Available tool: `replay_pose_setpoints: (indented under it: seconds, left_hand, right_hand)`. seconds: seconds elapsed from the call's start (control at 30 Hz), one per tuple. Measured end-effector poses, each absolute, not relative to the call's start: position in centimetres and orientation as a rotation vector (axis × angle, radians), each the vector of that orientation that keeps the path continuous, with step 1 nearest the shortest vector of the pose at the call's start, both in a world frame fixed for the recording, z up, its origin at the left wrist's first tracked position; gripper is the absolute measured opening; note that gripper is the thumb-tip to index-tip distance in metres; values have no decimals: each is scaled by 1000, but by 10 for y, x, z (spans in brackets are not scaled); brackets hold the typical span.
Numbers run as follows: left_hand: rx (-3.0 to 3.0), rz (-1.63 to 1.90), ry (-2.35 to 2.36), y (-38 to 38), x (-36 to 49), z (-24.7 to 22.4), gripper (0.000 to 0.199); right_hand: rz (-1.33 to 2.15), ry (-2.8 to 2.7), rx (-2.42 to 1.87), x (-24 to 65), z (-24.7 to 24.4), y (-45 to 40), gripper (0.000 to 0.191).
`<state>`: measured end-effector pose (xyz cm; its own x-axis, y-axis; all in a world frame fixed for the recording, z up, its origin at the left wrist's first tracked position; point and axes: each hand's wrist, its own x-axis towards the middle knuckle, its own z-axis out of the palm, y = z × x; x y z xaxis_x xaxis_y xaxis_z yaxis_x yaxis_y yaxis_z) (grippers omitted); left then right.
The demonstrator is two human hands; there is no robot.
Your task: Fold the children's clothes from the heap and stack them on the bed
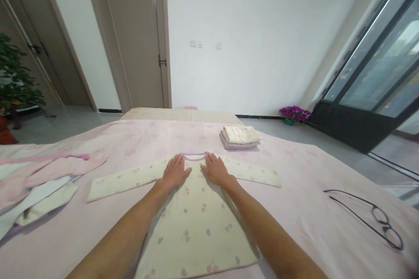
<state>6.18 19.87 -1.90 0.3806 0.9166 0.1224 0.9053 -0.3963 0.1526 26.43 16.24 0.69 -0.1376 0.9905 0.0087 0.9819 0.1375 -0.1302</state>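
Clothes (39, 183) in pink, white and cream lie in a messy pile at the left of a pink flowered cloth (288, 226). Next, the left hand (176, 171) lies flat on one shoulder of a cream long-sleeved shirt (196, 222). That shirt is spread out in the middle, sleeves out to both sides, purple-edged neck pointing away. The right hand (215, 169) lies flat on the other shoulder. Both hands are just resting, not grabbing. A neat folded stack (240, 137) sits behind the right sleeve. Black glasses (386, 228) lie unfolded at the far right.
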Motion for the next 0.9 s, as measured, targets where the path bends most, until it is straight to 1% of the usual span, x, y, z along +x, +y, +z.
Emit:
replay_pose_setpoints:
  seconds: [0.17,0.33,0.53,0.63,0.77,0.9]
  left_hand:
    - [2552,294,1795,218,57,-30,68]
    - [2535,277,1827,230,53,-32,68]
    - [2497,284,1854,231,52,-31,69]
    - [2499,307,1843,230,52,-31,68]
    - [2501,348,1850,230,51,-34,68]
    - [2506,367,1850,231,51,-35,67]
  right_hand:
    - [119,-2210,-2040,269,-11,185,69]
    - [75,-2237,-2019,274,-18,189,69]
    - [116,-2317,-1993,283,-8,191,68]
    - [231,-2325,-2076,283,6,194,66]
    - [295,-2184,-2252,260,17,188,68]
    - [259,-2099,-2157,229,4,163,70]
